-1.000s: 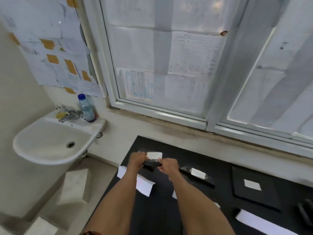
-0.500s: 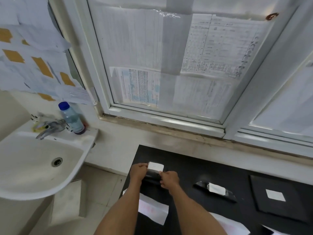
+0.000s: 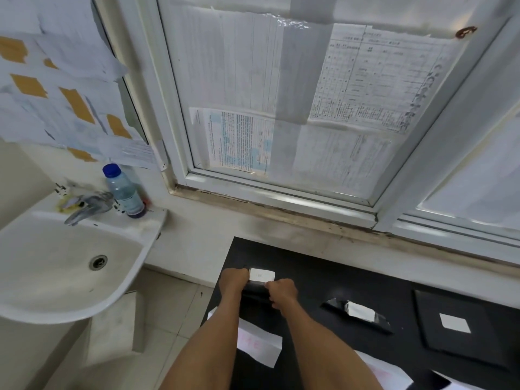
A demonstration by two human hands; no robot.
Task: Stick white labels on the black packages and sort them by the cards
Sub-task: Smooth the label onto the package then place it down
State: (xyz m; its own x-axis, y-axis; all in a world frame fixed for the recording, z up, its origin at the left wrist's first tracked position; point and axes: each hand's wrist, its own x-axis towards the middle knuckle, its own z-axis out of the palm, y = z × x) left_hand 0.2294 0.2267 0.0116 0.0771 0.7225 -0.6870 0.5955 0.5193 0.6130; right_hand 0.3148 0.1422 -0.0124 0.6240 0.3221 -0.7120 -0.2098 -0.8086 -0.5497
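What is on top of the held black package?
A white label sits on the far end of the black package. The left hand and right hand cover its sides.

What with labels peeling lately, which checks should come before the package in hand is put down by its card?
1. Both hands on the held package: ok. The left hand and right hand grip its ends.
2. White label on it: ok, it shows between the hands.
3. Label edges pressed flat: cannot tell.
4. Card close by: ok, it lies on the table, nearer the person.
5. Card's writing matches the package: cannot tell, the red marks are blurred.
6. Other packages labelled: ok, both the glossy package and the flat package carry white labels.
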